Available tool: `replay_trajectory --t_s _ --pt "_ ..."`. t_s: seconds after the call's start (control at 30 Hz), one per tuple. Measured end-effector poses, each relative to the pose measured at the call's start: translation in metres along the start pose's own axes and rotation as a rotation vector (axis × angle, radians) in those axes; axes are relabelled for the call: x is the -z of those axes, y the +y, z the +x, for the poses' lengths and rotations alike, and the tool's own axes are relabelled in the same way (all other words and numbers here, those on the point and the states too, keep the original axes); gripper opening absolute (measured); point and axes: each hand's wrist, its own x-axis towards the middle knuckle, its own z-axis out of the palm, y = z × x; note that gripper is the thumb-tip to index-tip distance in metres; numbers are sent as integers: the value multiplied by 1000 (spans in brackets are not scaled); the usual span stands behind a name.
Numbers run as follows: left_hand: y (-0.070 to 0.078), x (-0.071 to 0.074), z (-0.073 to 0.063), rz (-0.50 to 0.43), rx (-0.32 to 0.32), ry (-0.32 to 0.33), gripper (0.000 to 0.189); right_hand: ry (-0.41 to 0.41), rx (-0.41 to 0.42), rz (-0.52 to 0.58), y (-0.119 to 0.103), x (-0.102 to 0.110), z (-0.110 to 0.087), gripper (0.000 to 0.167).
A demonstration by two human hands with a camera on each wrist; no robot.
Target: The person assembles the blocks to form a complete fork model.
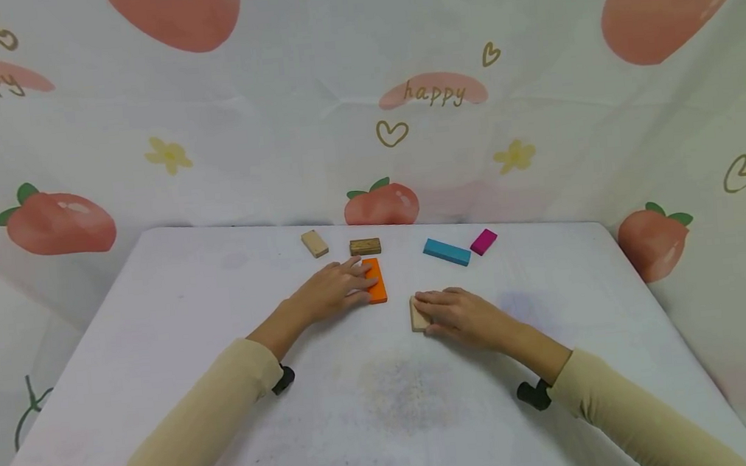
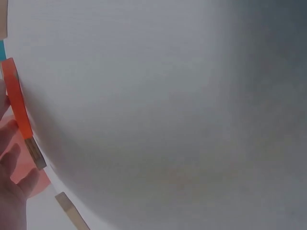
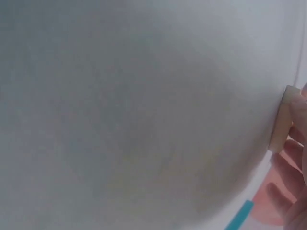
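Observation:
Toward the middle of the table, the left hand (image 1: 336, 289) rests its outstretched fingers on an orange block (image 1: 379, 283) that lies flat. In the left wrist view, fingertips touch one side of that orange block (image 2: 18, 103). To the right and nearer, the right hand (image 1: 463, 317) holds a pale wooden block (image 1: 417, 318) on the tabletop, thumb by its near end and fingers over its far part. The right wrist view has the pale wooden block (image 3: 282, 122) between thumb and fingers; the hand is partly cut off.
Behind the hands lie another pale wooden block (image 1: 315, 243), a brown wood-grained block (image 1: 365, 247), a blue block (image 1: 446, 252) and a magenta block (image 1: 483, 242). They sit near the back edge of the white table (image 1: 338, 443). A fruit-patterned cloth (image 1: 310, 120) hangs behind.

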Motion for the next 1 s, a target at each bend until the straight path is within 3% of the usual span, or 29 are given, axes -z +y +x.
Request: replay_trajectory --t_s 0.2,0.47,0.7,1.0 --pt "4 0 3 -26 22 11 38 26 52 10 -5 -2 2 55" --pt "12 -1 9 -37 45 -25 40 101 148 -88 -12 -7 4 53" --pt "18 -3 17 12 -6 -59 41 129 206 -135 -20 -9 7 51" --pt "26 -7 21 -15 1 -93 42 134 241 -130 -29 -13 10 50"
